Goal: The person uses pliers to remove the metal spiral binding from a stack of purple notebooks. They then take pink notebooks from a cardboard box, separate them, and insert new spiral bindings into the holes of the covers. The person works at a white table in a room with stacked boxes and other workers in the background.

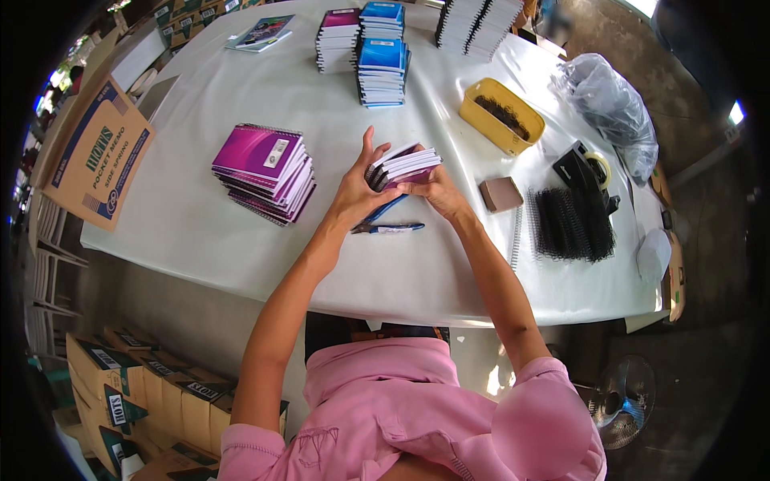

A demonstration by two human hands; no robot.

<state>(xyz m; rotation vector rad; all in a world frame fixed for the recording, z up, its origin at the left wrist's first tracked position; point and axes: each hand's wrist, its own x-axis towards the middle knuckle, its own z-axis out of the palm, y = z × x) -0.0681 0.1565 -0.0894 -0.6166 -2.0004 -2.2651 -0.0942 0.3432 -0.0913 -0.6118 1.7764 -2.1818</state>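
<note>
Between both hands, over the middle of the table, is a small stack of purple spiral notebooks (409, 164), tilted with the white page edges upward. My left hand (358, 188) grips the stack's left side, thumb below and the index finger pointing up. At the stack's lower right, my right hand (437, 191) has its thumb and fingers closed on it. Blue-handled pliers (389, 228) lie on the table just under my hands, partly hidden. To the left stands a taller pile of purple notebooks (261, 172).
Blue notebooks (383, 72) are piled at the back. A yellow tray (501, 120) holds black wire pieces. On the right are a small brown box (501, 194), black spiral coils (569, 224), a tape dispenser (581, 166) and a plastic bag (613, 104). A carton (100, 156) stands far left.
</note>
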